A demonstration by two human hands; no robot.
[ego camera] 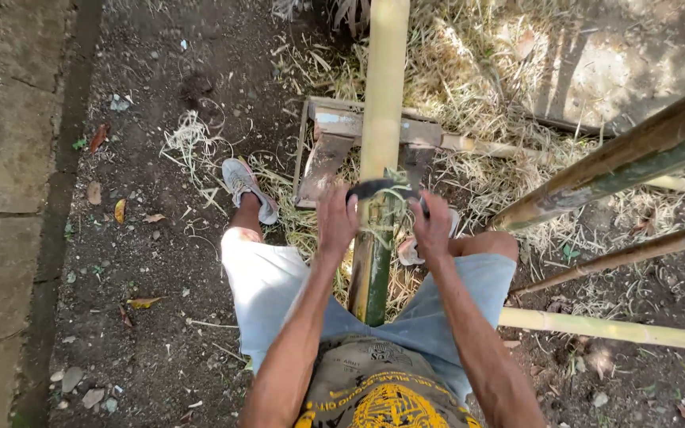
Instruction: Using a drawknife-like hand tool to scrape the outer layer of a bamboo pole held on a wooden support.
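While both hands grip the blade, I'm looking straight down a bamboo pole.
Left hand [336, 222] and right hand [431, 226] are each closed on an end of a dark curved blade [382, 189] laid across the pole [380, 119]; pole runs between my knees over a wooden stand [334, 139], green skin [377, 277] below the blade, shavings [453, 87] around.

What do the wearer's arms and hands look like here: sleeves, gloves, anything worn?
Left hand and right hand are bare: no gloves, no visible watch or rings. Both forearms are uncovered; no sleeves reach into view. Below them show an olive shirt with yellow print and light blue shorts.
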